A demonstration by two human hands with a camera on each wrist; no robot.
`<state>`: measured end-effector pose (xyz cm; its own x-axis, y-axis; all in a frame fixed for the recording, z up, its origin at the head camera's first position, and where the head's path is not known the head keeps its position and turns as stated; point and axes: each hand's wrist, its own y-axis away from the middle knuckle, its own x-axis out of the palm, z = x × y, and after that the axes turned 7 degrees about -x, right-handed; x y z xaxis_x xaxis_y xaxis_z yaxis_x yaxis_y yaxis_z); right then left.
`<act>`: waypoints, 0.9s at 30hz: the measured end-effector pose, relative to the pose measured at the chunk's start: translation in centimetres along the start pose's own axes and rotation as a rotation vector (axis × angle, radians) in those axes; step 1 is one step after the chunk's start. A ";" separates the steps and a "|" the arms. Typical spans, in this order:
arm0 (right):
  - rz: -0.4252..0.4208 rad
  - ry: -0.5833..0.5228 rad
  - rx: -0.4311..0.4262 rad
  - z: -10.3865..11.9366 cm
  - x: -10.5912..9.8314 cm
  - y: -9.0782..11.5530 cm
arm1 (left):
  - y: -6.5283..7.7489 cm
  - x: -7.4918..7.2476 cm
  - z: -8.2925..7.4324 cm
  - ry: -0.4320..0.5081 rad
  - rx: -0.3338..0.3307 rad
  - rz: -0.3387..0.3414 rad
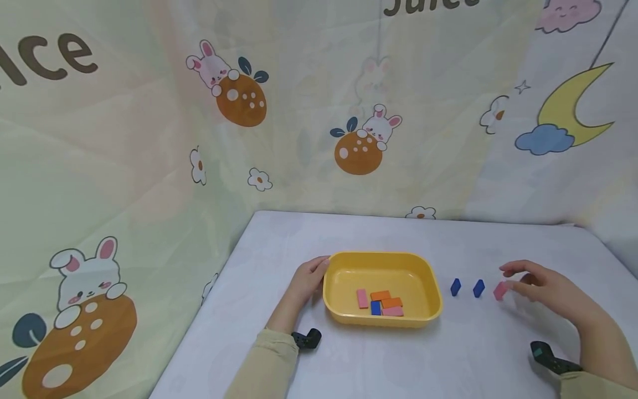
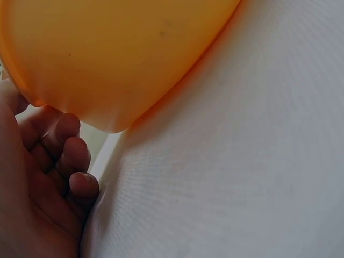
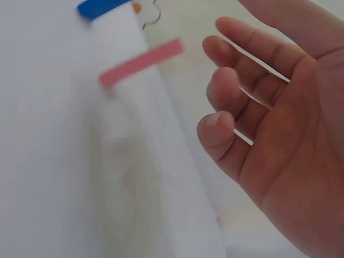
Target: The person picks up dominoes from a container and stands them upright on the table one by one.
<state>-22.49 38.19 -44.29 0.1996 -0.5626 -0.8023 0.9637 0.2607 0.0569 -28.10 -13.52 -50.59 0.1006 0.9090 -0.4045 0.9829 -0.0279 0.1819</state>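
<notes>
One white worktop (image 1: pixel 389 363) fronts rabbit-printed fabric walls (image 1: pixel 299 155); left grip (image 1: pixel 307 280) clasps a yellow plastic tray (image 1: pixel 379 320); right grip (image 1: pixel 550 291), released, is beside a pink rectangular block (image 1: pixel 499 291).

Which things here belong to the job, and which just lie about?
Part of the job, apparently:
yellow tray, gripped by left hand
in it, two pink blocks, two orange blocks, one blue block
two blue blocks outside it
pink block near the right hand

Just around it:
white table
printed backdrop
black wrist devices
</notes>
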 end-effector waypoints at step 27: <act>0.589 -0.118 -0.288 19.2 7.8 -14.0 | 0.2 0.1 0.1 0.033 0.016 0.019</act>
<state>-31.00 15.13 -39.91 0.7119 -0.3401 -0.6144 0.6055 0.7405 0.2916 -27.91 -13.48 -50.64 0.1145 0.9215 -0.3712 0.9832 -0.0516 0.1752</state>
